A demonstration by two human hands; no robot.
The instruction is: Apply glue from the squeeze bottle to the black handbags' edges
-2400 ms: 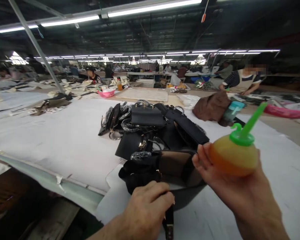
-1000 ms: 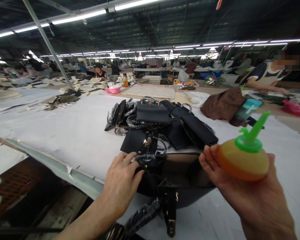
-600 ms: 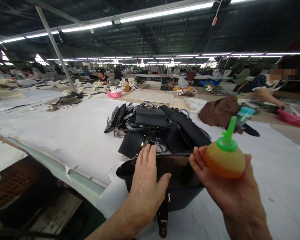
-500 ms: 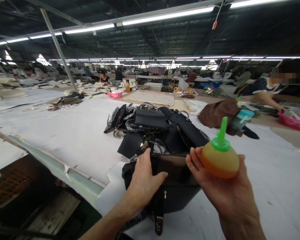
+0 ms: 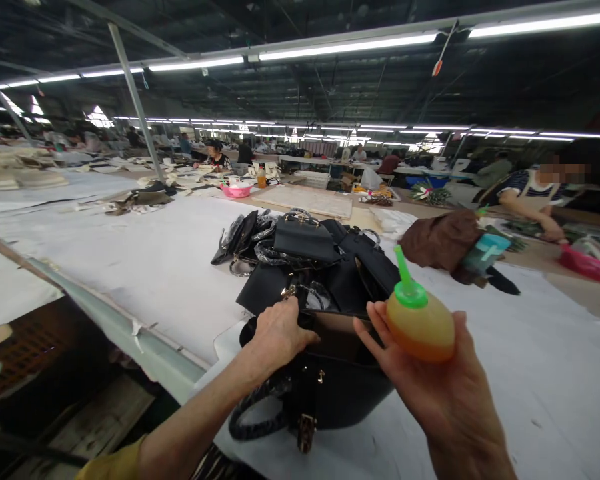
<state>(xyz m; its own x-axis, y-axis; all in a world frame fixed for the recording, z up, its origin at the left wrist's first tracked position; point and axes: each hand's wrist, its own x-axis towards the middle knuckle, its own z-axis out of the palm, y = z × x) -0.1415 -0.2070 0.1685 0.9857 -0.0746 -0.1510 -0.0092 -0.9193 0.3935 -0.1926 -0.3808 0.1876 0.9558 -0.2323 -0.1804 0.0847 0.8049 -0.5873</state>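
Green-capped bottle (image 5: pixel 425 330) is held in cupped right hand (image 5: pixel 433 383); black bag (image 5: pixel 347 393) is overlapped at rim by loosely curled left hand (image 5: pixel 280 335), grip unclear.

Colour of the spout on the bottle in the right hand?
Bright green spout, visible in the head view.

Using the brown cloth heap (image 5: pixel 436 241) as reference. Teal-lidded container (image 5: pixel 491 248) up against its right side. Crumpled white sheeting (image 5: pixel 391 220) just left of it. Pink basin (image 5: pixel 591 265) to its right; co-worker in striped top and apron (image 5: pixel 530 191) beyond it, also right. Green bundle (image 5: pixel 431 195) behind it, maybe stems, too blurry to confirm. Well left of it: pale board (image 5: pixel 305 200), then pink bowl (image 5: pixel 235 191) and amber bottle (image 5: pixel 261 177), scrap pile (image 5: pixel 141 199) farthest.
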